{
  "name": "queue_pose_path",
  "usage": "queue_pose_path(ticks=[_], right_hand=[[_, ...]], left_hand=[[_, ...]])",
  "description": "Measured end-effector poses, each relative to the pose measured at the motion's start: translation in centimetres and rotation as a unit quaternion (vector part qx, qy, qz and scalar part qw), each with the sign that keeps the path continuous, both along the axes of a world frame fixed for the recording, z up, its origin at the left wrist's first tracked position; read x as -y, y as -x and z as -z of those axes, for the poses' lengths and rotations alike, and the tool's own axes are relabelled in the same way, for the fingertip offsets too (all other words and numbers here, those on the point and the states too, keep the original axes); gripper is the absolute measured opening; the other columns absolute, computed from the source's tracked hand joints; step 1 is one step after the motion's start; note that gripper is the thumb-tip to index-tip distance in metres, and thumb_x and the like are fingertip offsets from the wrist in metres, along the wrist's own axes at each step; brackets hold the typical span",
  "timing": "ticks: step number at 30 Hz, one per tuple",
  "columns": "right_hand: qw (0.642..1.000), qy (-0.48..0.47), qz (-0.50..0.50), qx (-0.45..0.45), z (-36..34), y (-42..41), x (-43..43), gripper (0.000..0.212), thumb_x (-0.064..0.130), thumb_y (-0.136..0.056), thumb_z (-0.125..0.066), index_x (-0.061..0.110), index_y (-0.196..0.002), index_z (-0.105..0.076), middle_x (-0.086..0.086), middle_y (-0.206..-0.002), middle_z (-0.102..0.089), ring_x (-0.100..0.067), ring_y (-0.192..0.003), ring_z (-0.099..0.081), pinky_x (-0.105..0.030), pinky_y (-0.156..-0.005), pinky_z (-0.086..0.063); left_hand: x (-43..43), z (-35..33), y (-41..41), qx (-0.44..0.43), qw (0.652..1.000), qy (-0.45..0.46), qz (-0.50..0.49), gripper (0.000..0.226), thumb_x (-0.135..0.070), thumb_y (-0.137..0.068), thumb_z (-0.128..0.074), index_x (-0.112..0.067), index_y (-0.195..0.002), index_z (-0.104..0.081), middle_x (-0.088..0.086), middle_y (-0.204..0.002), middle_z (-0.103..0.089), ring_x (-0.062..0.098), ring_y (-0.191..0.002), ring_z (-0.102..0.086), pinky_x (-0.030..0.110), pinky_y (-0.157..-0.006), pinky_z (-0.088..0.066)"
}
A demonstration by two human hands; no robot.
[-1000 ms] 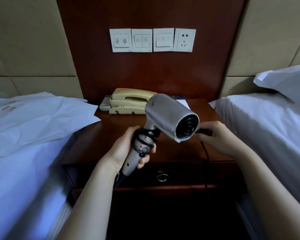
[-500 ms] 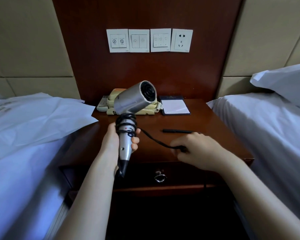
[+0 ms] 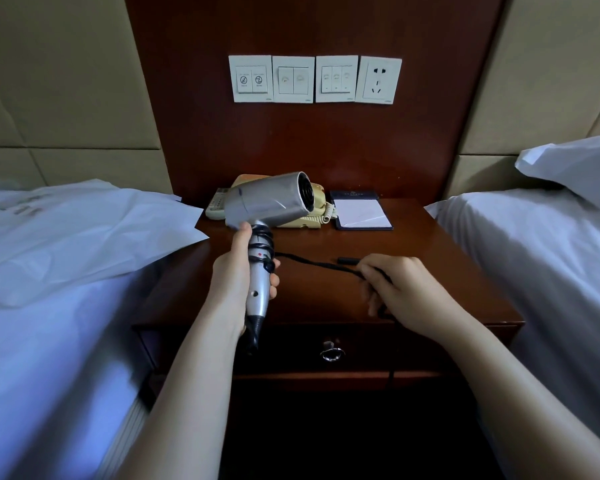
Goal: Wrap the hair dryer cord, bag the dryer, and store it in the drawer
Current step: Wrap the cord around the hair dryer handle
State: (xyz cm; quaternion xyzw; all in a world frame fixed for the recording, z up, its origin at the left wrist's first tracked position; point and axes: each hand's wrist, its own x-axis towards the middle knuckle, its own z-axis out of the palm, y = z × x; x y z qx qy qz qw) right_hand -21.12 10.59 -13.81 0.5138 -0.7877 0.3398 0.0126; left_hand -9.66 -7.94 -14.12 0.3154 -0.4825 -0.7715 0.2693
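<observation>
Head view: the left hand (image 3: 238,275) grips the dryer (image 3: 269,202) by its handle, fingers curled round it and the thumb lying up toward the joint with the barrel. The dryer is held in the air above the nightstand (image 3: 430,271), in front of the phone (image 3: 317,206). Its handle runs nearly upright, base toward the camera and tilted slightly right; the silver barrel lies crosswise, its long axis left to right, with the dark round opening facing right and a little up. The cord (image 3: 312,263) is looped several times round the upper handle, then runs right, low over the top, into the right hand (image 3: 406,289), whose fingers are curled round it; from there it drops over the front edge past the closed drawer (image 3: 378,344) with its ring pull (image 3: 331,351). A pen (image 3: 349,260) lies just beyond the right fingers. At the back of the dark wooden top stand a remote (image 3: 217,206), the phone and a notepad (image 3: 362,213) side by side. A white bag (image 3: 84,230) lies flat on the left bed (image 3: 32,358), one corner overhanging the nightstand. The right bed (image 3: 551,254) carries a pillow (image 3: 575,168). On the wood panel (image 3: 309,143) behind are three switch plates (image 3: 293,79) and a socket (image 3: 380,79), with padded beige wall on both sides.
</observation>
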Motion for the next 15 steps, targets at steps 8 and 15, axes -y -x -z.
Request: queue_pose_path(ticks=[8,15], right_hand=[[0.993,0.049,0.103,-0.019,0.8,2.5,-0.3,0.031,0.013,-0.096,-0.042,0.009,-0.07,-0.058,-0.001,-0.062,-0.066,-0.014,-0.058,-0.062,-0.027,-0.061,-0.047],[0.986,0.023,0.159,0.052,1.1,3.8,-1.0,0.023,0.02,-0.093,-0.055,0.007,-0.083,-0.071,-0.004,-0.066,-0.064,-0.021,-0.065,-0.059,-0.026,-0.058,-0.04]], left_hand=[[-0.9,-0.4,-0.3,0.012,0.997,0.049,-0.05,0.046,-0.048,-0.09,-0.053,-0.003,-0.093,-0.06,0.012,-0.065,-0.06,0.017,-0.037,-0.049,0.021,-0.037,-0.041],[-1.2,-0.8,-0.2,0.009,0.996,0.072,-0.047,0.042,-0.048,-0.09,-0.053,-0.006,-0.089,-0.059,0.011,-0.065,-0.06,0.017,-0.036,-0.049,0.022,-0.035,-0.04]])
